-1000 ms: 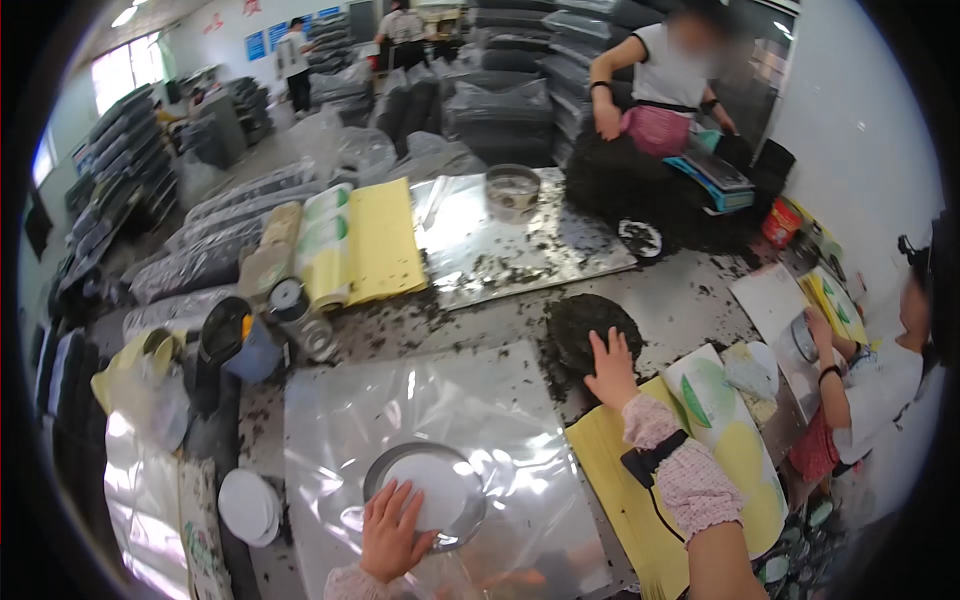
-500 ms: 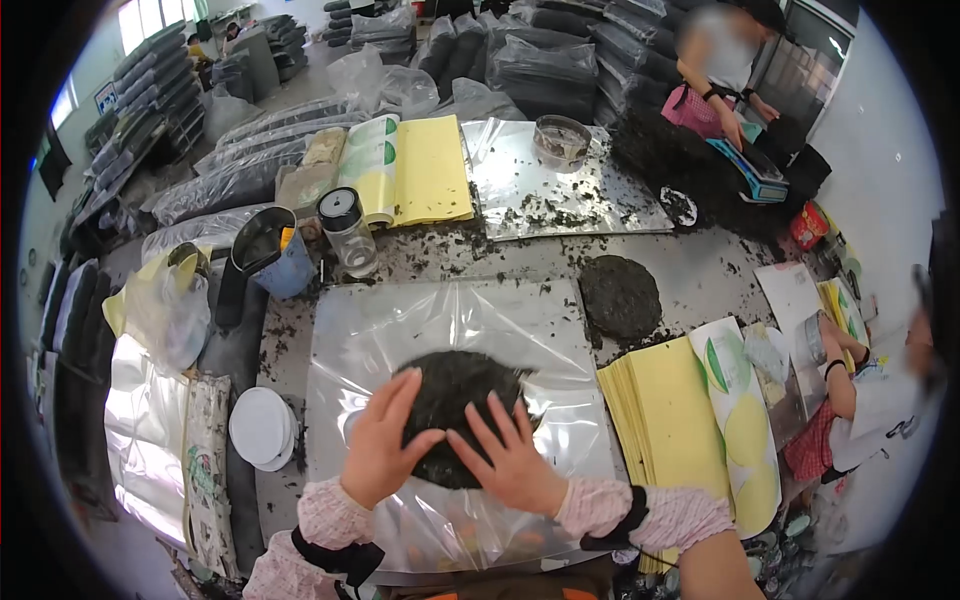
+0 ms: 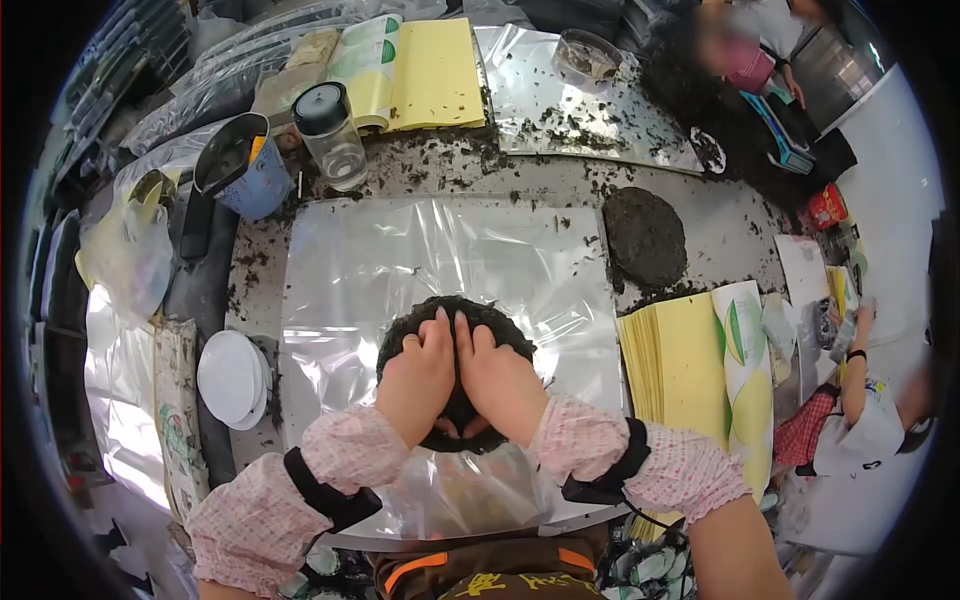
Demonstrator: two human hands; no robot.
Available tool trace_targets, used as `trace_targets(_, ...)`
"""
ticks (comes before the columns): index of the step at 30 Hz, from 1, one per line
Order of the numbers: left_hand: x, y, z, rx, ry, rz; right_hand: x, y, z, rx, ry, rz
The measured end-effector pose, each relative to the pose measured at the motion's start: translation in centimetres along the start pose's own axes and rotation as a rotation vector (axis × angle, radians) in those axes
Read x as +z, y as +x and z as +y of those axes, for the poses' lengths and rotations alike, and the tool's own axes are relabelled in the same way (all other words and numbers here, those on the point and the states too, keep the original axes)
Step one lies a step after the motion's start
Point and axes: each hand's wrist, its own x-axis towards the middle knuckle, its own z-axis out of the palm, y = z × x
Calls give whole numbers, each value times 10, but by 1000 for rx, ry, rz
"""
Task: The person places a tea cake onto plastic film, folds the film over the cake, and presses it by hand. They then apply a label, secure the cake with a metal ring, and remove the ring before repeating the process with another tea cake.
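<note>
At the left of the frame, white discs [image 3: 231,379] lie stacked beside the worktable's dark edge. Above them, at upper left, stands a blue cup [image 3: 255,185] with an orange item inside; just right of it is a clear jar [image 3: 335,145] with a black lid, slightly tilted in view. Yellow sheets [image 3: 435,80] lie at the top, bearing dark crumbs. A clear plastic sheet [image 3: 335,260] covers the centre, and the dark round cake [image 3: 400,335] rests on it, just below the middle of the frame. The left hand [image 3: 415,382] lies on the cake's left part, fingers narrow and bent downward; the right hand [image 3: 500,382] mirrors it on the right part, fingers likewise narrow. Whether either hand grips any material cannot be told. The index fingertips sit near each other at the cake's upper part. Further right, a ring [image 3: 588,56] stands on a shiny board [image 3: 560,115] at upper right of centre. Below the board, a second dark cake [image 3: 645,237] lies flat, just above a yellow paper stack [image 3: 690,350]. A co-worker [image 3: 865,425] is at far right.
</note>
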Motion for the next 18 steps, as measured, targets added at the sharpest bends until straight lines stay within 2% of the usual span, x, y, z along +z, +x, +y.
trace_targets(2, 36, 8, 4, 21, 119, 88, 40, 8, -2, 72, -24, 63)
trace_targets(3, 42, 11, 5, 30, 176, 133, 40, 12, -5, 108, -37, 93)
trace_targets(4, 47, 13, -2, 69, -28, 39, 35, 9, 6, 20, 49, 12)
trace_targets(7, 34, 17, -1, 41, -75, -93, 36, 13, 10, 1, 72, -31)
trace_targets(11, 15, 8, 0, 26, -176, -76, 18, -6, 2, 35, 93, 49)
trace_targets(12, 2, 2, -1, -41, -317, -118, 6, -13, 0, 17, 94, 73)
trace_targets(13, -12, -3, -4, 6, -390, -46, -11, -26, 9, -81, 161, -11)
trace_targets(15, -28, -11, -10, 104, -555, 89, -31, -48, 39, -201, 502, 301)
trace_targets(17, 18, -3, 2, 238, -422, 228, -33, -66, 114, 409, 387, 684)
trace_targets(18, 27, -6, 2, 215, -468, 182, -14, -74, 163, 464, 310, 704)
